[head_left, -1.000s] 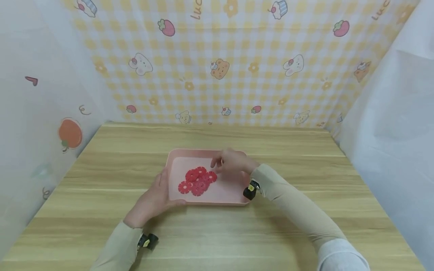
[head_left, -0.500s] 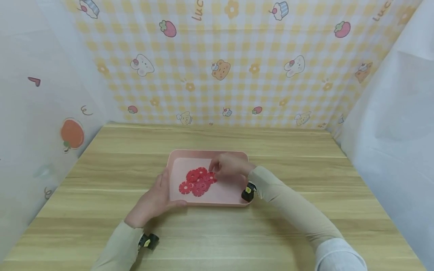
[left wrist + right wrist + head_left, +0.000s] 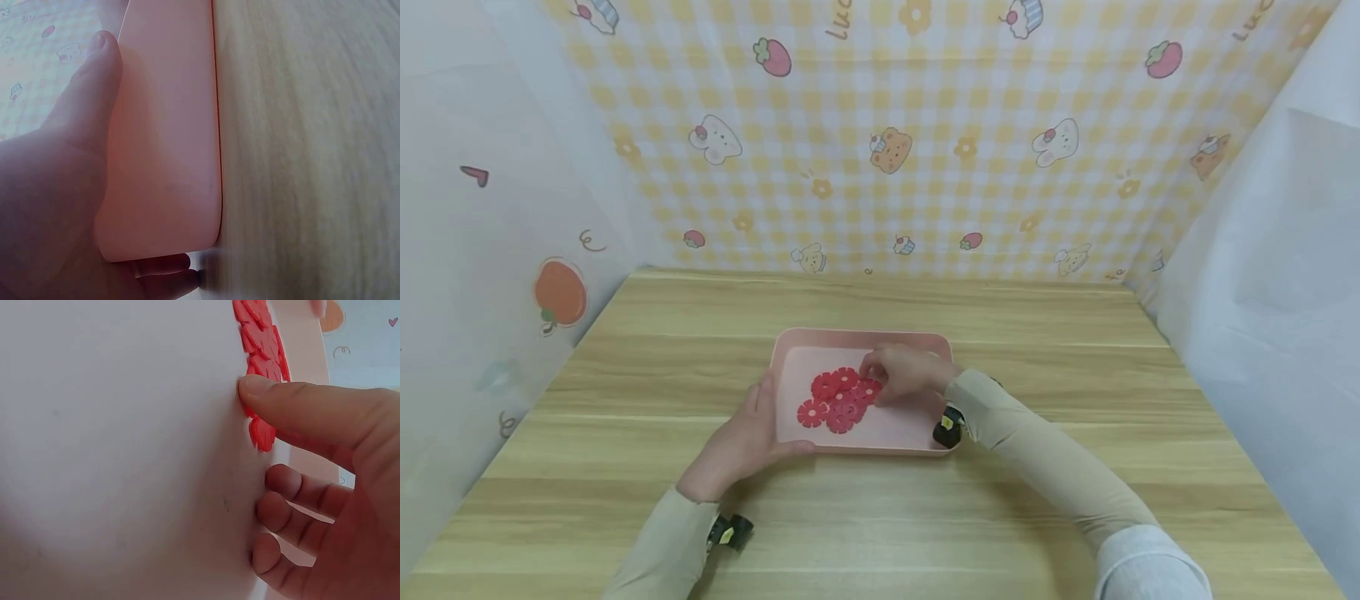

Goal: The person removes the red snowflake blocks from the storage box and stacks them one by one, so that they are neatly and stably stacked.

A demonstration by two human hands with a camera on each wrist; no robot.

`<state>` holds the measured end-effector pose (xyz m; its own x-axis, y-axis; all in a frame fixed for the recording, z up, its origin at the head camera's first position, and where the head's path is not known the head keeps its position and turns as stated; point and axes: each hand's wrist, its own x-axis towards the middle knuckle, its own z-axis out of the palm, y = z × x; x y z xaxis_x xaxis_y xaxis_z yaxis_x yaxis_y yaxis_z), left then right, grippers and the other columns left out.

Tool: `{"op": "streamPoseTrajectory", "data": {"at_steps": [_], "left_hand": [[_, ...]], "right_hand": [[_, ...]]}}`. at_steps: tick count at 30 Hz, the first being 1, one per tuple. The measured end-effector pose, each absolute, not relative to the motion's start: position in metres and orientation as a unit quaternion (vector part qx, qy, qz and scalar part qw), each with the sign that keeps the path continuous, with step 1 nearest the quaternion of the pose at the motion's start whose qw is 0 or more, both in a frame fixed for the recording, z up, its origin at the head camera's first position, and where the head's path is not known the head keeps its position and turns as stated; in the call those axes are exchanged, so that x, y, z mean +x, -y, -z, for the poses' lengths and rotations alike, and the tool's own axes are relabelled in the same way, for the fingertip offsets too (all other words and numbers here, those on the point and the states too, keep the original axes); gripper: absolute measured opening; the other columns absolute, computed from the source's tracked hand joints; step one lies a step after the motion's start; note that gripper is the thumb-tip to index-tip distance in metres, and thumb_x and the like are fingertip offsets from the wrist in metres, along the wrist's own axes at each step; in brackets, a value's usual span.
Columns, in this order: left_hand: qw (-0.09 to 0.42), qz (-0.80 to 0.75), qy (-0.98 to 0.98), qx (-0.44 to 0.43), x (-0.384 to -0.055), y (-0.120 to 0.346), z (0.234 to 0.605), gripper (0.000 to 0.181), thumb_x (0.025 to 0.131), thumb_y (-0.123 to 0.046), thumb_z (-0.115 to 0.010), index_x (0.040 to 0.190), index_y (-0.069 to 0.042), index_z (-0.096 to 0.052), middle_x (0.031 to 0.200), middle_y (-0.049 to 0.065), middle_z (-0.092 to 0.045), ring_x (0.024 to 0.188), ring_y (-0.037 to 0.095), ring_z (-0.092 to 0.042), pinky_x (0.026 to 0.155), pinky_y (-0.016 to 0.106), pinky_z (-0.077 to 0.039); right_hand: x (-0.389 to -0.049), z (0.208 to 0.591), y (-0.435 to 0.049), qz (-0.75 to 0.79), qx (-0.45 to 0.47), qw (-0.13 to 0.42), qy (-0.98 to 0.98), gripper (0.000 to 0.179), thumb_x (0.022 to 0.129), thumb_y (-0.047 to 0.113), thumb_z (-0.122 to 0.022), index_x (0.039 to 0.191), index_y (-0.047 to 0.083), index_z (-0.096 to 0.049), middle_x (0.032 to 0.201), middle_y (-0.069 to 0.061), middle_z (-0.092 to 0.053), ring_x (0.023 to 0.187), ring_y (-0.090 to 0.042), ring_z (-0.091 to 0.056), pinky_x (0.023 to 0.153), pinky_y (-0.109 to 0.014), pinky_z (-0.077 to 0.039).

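Several red notched plastic building discs (image 3: 839, 402) lie in a loose, overlapping pile in the shallow pink tray (image 3: 917, 429). My left hand (image 3: 741, 442) grips the tray's near left corner; in the left wrist view its thumb (image 3: 94, 81) lies along one wall, with fingers around the end. Over the pile's right edge, my right hand (image 3: 906, 371) has thumb and forefinger at the rightmost disc (image 3: 870, 390). The right wrist view shows the thumb (image 3: 300, 406) hiding part of the discs (image 3: 259, 340). Whether a disc is pinched is hidden.
The tray stands on a wood-grain table (image 3: 880, 525). Behind it hangs a yellow checked cloth (image 3: 865, 192) with cartoon prints. White sheets enclose the left side (image 3: 467, 250) and the right side (image 3: 1262, 250).
My right hand has moved down and slightly left, from above the tray to the discs at the pile's right edge. My left hand keeps its hold on the tray.
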<state>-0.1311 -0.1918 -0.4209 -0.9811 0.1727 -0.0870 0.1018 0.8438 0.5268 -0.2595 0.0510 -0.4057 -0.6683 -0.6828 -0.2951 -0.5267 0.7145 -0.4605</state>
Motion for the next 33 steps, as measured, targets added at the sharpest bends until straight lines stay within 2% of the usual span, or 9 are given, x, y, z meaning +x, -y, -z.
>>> {"op": "streamPoseTrajectory", "data": {"at_steps": [8, 16, 24, 33], "left_hand": [[0.067, -0.279, -0.955, 0.070, -0.133, 0.190, 0.420, 0.130, 0.065, -0.060, -0.079, 0.149, 0.004, -0.003, 0.140, 0.026, -0.032, 0.119, 0.039, -0.047, 0.087, 0.051, -0.053], [0.067, -0.288, -0.953, 0.072, -0.132, 0.188, 0.422, 0.131, 0.064, -0.061, -0.079, 0.150, 0.003, -0.003, 0.142, 0.026, -0.031, 0.121, 0.039, -0.045, 0.089, 0.052, -0.052], [0.064, -0.285, -0.953, 0.076, -0.132, 0.187, 0.422, 0.131, 0.064, -0.061, -0.078, 0.149, 0.004, -0.004, 0.140, 0.026, -0.032, 0.120, 0.039, -0.046, 0.087, 0.051, -0.053], [0.060, -0.279, -0.955, 0.080, -0.130, 0.190, 0.418, 0.130, 0.064, -0.062, -0.078, 0.149, 0.005, -0.006, 0.138, 0.027, -0.035, 0.116, 0.038, -0.047, 0.085, 0.052, -0.054]], "right_hand": [[-0.260, 0.405, -0.051, 0.146, -0.353, 0.212, -0.900, 0.039, 0.078, 0.020, -0.079, 0.116, 0.020, -0.066, 0.096, 0.003, -0.054, 0.088, -0.015, -0.052, 0.074, -0.023, -0.047], [-0.257, 0.400, -0.052, 0.135, -0.352, 0.214, -0.901, 0.040, 0.080, 0.021, -0.077, 0.119, 0.020, -0.065, 0.098, 0.004, -0.056, 0.088, -0.014, -0.053, 0.074, -0.023, -0.048], [-0.260, 0.399, -0.057, 0.141, -0.346, 0.203, -0.905, 0.036, 0.079, 0.021, -0.078, 0.113, 0.017, -0.067, 0.098, 0.007, -0.064, 0.087, -0.012, -0.057, 0.083, -0.025, -0.051], [-0.260, 0.388, -0.062, 0.142, -0.323, 0.197, -0.915, 0.032, 0.081, 0.020, -0.076, 0.111, 0.020, -0.066, 0.094, 0.006, -0.061, 0.089, -0.014, -0.055, 0.081, -0.027, -0.048]]}}
